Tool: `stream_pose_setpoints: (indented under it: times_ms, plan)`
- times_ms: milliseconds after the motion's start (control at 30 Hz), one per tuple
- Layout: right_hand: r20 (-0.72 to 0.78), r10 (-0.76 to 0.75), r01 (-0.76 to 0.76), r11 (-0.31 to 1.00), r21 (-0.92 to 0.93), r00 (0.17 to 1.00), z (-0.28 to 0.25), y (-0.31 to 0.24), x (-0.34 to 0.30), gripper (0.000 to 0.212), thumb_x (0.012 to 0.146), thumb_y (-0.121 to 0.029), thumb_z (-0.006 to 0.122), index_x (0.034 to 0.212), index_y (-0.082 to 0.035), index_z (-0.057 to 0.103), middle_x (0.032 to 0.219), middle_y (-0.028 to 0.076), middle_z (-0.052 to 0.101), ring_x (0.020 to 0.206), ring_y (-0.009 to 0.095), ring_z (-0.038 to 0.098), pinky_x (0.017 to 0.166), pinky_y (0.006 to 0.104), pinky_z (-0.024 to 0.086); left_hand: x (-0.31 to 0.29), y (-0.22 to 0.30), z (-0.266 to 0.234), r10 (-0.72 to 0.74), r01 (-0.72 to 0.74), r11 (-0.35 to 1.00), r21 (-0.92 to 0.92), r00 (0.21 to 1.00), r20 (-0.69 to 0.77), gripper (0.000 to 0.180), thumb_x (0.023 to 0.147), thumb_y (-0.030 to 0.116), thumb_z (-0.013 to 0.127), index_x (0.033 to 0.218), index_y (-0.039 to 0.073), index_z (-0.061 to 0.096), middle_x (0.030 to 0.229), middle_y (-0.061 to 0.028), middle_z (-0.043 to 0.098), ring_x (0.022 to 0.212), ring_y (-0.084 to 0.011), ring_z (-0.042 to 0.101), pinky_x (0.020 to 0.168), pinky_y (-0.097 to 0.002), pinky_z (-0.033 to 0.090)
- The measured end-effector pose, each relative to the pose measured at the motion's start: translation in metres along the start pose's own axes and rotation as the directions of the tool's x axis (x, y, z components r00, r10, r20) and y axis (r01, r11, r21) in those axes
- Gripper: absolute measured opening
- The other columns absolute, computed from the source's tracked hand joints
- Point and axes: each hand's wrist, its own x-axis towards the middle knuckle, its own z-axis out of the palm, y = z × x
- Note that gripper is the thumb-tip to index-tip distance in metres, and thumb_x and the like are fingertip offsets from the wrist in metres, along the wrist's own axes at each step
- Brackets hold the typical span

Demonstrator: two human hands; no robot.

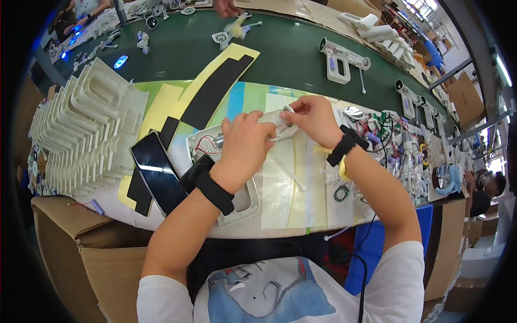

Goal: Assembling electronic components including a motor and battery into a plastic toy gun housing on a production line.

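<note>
A white plastic housing shell (245, 207), with a looped handle, lies on the bench in front of me. Thin red wires (204, 145) and a grey metal cylinder, perhaps a motor (219, 141), show inside its left end. My left hand (245, 142) is curled over the shell's upper part, gripping a white tubular piece (277, 117) that lies in it. The fingers of my right hand (318, 118) pinch a white ring-shaped end part (288, 112) at the tube's right end. My left palm hides the middle of the assembly.
White shells (89, 129) stand stacked at left, beside a dark phone (157, 172) and black foam strips (215, 94). Wires and small parts (393, 142) crowd the right. Beyond runs a green conveyor (285, 56) with white devices (339, 62); another person's hand (227, 7) reaches over it.
</note>
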Motion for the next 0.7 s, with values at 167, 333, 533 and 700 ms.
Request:
stream_pose_setpoints:
  times_ms: [167,333,533,700]
  plan:
    - [0.102,0.097,-0.094,0.995,-0.036,0.990,0.002,0.015,0.003,0.029,0.072,-0.019,0.081,0.079,0.006,0.067,0.068,0.010,0.067,0.062,0.013,0.063,0.059,0.0261,0.051,-0.005,-0.001,0.006,-0.010,0.010,1.000,-0.013,1.000,0.001,0.015,0.071,0.012,0.075,0.085,0.013,0.068,0.121,-0.0112,0.059,0.113,-0.0309,0.052,0.095,-0.0490,0.034]
    - [0.049,0.061,-0.060,0.998,-0.026,0.997,0.008,0.013,0.001,0.032,0.073,-0.023,0.080,0.078,0.006,0.067,0.069,0.011,0.066,0.062,0.014,0.062,0.060,0.0266,0.050,-0.005,-0.003,0.001,-0.003,0.004,1.000,0.004,1.000,-0.016,0.016,0.072,0.012,0.074,0.087,0.013,0.069,0.121,-0.0115,0.059,0.115,-0.0311,0.051,0.097,-0.0517,0.034]
    - [-0.086,-0.431,0.316,0.769,-0.556,0.898,0.004,-0.027,0.036,0.029,0.067,-0.027,0.079,0.076,-0.003,0.068,0.077,0.011,0.067,0.072,0.029,0.065,0.065,0.0369,0.052,-0.003,-0.002,-0.014,0.054,-0.053,0.997,0.052,0.998,-0.018,0.021,0.075,0.012,0.073,0.096,0.013,0.068,0.119,-0.0131,0.059,0.115,-0.0337,0.051,0.100,-0.0541,0.036]
    - [0.392,-0.122,0.301,0.848,-0.436,0.912,0.020,-0.026,0.093,0.024,0.059,-0.023,0.081,0.069,-0.005,0.069,0.072,0.012,0.068,0.068,0.028,0.066,0.065,0.0360,0.053,0.034,-0.060,-0.078,-0.159,0.150,0.987,-0.065,0.973,-0.169,0.029,0.078,0.016,0.071,0.102,0.002,0.064,0.098,-0.0179,0.066,0.093,-0.0334,0.062,0.082,-0.0400,0.050]
